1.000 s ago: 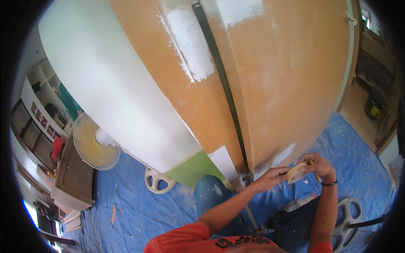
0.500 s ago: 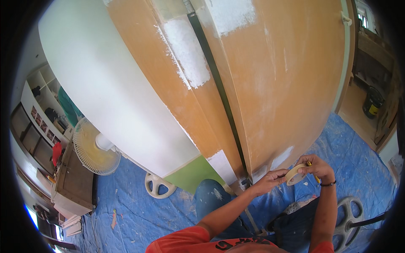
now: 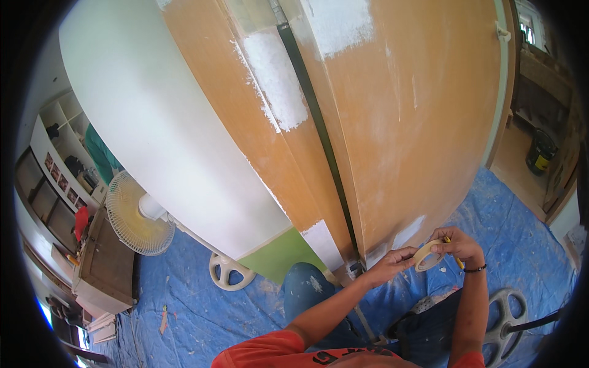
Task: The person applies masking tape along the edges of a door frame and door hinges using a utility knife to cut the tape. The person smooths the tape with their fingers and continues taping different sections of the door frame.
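Note:
A roll of cream masking tape [image 3: 420,257] is held between my two hands, low in front of the orange-brown wall. My right hand [image 3: 457,244] is closed round the roll's right side, with a thin yellow tool [image 3: 459,262] also tucked in it; its exact kind is unclear. From the left, my left hand [image 3: 392,266] has its fingertips pinched at the tape's edge. Just beyond my hands is the orange-brown wall panel [image 3: 417,135], with white filler patches [image 3: 410,229] near its foot. A dark green pipe [image 3: 319,122] runs down a groove beside it.
A blue drop sheet [image 3: 184,288] covers the floor. To the left stand a fan [image 3: 140,214] with a white base [image 3: 232,271] and a wooden cabinet [image 3: 107,264]. Another round base [image 3: 508,325] is close by my right arm. A black bucket [image 3: 542,150] sits beyond the doorway.
The view has shifted slightly. My hands stay on the tape roll, with the roll and right hand tilted a little differently.

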The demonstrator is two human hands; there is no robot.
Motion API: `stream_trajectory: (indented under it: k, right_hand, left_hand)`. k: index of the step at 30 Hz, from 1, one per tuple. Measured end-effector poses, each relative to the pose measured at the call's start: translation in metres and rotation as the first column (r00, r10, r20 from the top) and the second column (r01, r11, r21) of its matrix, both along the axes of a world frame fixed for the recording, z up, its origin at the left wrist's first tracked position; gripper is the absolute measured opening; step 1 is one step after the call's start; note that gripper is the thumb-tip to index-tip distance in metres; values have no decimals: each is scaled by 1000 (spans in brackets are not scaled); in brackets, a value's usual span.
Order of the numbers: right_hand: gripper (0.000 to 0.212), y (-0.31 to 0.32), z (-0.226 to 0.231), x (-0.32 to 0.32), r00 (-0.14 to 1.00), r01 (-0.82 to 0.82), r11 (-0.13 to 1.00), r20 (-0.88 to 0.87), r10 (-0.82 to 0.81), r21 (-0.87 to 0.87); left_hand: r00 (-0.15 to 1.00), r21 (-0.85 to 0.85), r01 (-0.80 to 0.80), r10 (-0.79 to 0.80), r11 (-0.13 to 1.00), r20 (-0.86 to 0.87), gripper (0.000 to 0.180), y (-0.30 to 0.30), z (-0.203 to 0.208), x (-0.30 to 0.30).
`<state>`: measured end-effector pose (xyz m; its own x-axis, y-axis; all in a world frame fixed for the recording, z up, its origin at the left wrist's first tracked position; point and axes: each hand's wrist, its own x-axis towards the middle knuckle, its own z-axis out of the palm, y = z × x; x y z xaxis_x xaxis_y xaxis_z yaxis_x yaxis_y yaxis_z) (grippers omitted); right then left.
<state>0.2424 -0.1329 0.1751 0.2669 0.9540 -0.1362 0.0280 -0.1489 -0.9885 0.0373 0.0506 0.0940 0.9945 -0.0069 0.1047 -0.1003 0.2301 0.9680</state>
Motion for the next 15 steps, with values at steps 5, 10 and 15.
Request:
stream_trajectory:
  k: [5, 10, 15]
  right_hand:
    - [26, 0, 0, 0, 1000, -10, 1000, -5, 10, -4]
    - [27, 0, -6, 4, 1000, -10, 1000, -7, 10, -6]
    - [30, 0, -19, 12, 994, 17, 1000, -108, -19, -24]
  left_hand:
    - [1000, -33, -2, 1, 999, -2, 39, -1, -3, 1]
    - [999, 4, -8, 7, 1000, 39, 39, 0, -1, -1]
    - [999, 40, -53, 53, 998, 4, 41, -2, 3, 2]
